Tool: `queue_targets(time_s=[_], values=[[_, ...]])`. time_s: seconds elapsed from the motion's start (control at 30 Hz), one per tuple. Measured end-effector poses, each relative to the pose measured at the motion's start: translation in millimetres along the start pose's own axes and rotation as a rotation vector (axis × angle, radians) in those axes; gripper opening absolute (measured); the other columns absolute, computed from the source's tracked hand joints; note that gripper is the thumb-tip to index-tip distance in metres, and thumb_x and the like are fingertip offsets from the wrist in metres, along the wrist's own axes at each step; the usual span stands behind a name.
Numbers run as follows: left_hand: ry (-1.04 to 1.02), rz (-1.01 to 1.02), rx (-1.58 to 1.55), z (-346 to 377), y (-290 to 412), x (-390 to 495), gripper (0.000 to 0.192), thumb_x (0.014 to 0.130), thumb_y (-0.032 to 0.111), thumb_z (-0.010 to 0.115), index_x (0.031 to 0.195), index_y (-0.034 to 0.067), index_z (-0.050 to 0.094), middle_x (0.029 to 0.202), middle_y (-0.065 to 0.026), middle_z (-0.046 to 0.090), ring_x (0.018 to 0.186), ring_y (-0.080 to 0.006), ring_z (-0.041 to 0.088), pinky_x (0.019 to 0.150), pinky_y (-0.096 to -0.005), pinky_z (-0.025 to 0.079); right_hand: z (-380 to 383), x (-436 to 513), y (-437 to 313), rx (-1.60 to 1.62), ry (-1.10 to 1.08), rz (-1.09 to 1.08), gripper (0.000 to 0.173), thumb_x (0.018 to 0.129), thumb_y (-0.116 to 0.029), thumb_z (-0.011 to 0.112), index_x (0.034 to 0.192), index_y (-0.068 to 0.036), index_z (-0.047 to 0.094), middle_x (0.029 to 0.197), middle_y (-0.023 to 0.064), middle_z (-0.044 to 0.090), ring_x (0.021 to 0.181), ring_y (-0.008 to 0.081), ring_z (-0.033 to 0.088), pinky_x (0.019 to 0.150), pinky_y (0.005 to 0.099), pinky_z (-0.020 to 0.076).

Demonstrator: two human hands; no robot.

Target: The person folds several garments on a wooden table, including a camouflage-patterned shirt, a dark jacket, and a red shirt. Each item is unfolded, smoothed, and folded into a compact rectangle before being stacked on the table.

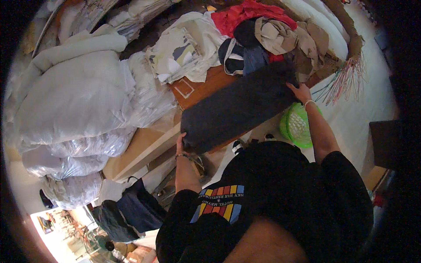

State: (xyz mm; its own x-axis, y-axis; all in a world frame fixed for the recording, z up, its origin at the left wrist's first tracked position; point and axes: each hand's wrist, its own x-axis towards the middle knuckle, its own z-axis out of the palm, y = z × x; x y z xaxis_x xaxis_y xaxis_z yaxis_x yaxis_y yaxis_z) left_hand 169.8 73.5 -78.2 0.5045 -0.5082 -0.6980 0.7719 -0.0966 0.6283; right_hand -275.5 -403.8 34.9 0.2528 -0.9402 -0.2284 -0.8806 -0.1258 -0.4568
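Observation:
A long piece of dark folded cloth [238, 107] is stretched between my two hands, over a brown wooden table [189, 90]. My left hand [181, 144] grips its near left corner. At the opposite end, my right hand [299, 92] holds the right edge. Beyond the cloth lie a white garment with a patterned print [179, 54], a red cloth [253, 14], a dark blue garment with white trim [233, 56] and crumpled khaki garments [276, 36]. The cloth hides part of the tabletop and some of my fingers.
Large white bundles [75, 95], some in clear plastic, are stacked at the left. A bright green basket [296, 125] stands on the floor by my right forearm. Coloured strings [345, 80] hang at the right. Dark garments [141, 205] and a fan [107, 245] are at the lower left.

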Motion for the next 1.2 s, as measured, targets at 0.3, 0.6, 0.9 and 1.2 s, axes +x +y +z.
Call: queue_targets(time_s=[0.3, 0.6, 0.9, 1.2], values=[[0.024, -0.069, -0.07, -5.7, 34.1, -31.9, 0.042, 0.074, 0.032, 0.074, 0.108, 0.008, 0.067, 0.103, -0.0101, 0.071, 0.091, -0.0318, 0.068, 0.085, -0.0495, 0.056, 8.2, 16.8, 20.8, -0.054, -0.117, -0.078, 0.084, 0.077, -0.07, 0.069, 0.104, 0.009, 0.068, 0.099, 0.0298, 0.07, 0.096, 0.0434, 0.068, 0.086, 0.0482, 0.051], [0.074, 0.351, 0.345, 44.5, 134.4, -146.5, 0.052, 0.08, 0.006, 0.071, 0.13, -0.002, 0.058, 0.123, -0.0142, 0.066, 0.11, -0.0294, 0.064, 0.097, -0.0369, 0.05, 16.1, -14.1, -16.7, 0.119, -0.181, -0.289, 0.071, 0.079, -0.064, 0.073, 0.087, 0.006, 0.07, 0.079, 0.0215, 0.07, 0.079, 0.0355, 0.069, 0.073, 0.0449, 0.0509], [-0.279, 0.605, 1.009, 248.7, 57.7, -162.3, 0.078, 0.082, 0.023, 0.079, 0.15, 0.012, 0.043, 0.139, -0.0211, 0.051, 0.127, -0.0325, 0.052, 0.104, -0.0403, 0.046, 7.3, 10.9, -16.2, 0.085, -0.372, -0.146, 0.09, 0.072, -0.073, 0.073, 0.109, 0.009, 0.068, 0.106, 0.0258, 0.071, 0.101, 0.0362, 0.069, 0.091, 0.0443, 0.0505], [0.296, 0.668, 1.148, 163.2, -4.1, -81.0, 0.066, 0.084, 0.034, 0.078, 0.135, 0.0, 0.052, 0.124, -0.0226, 0.062, 0.108, -0.0378, 0.063, 0.098, -0.044, 0.049, 4.7, -3.0, -14.1, 0.247, -0.307, -0.104, 0.078, 0.078, -0.068, 0.073, 0.102, 0.006, 0.071, 0.088, 0.0107, 0.071, 0.076, 0.0225, 0.068, 0.075, 0.036, 0.0527]])
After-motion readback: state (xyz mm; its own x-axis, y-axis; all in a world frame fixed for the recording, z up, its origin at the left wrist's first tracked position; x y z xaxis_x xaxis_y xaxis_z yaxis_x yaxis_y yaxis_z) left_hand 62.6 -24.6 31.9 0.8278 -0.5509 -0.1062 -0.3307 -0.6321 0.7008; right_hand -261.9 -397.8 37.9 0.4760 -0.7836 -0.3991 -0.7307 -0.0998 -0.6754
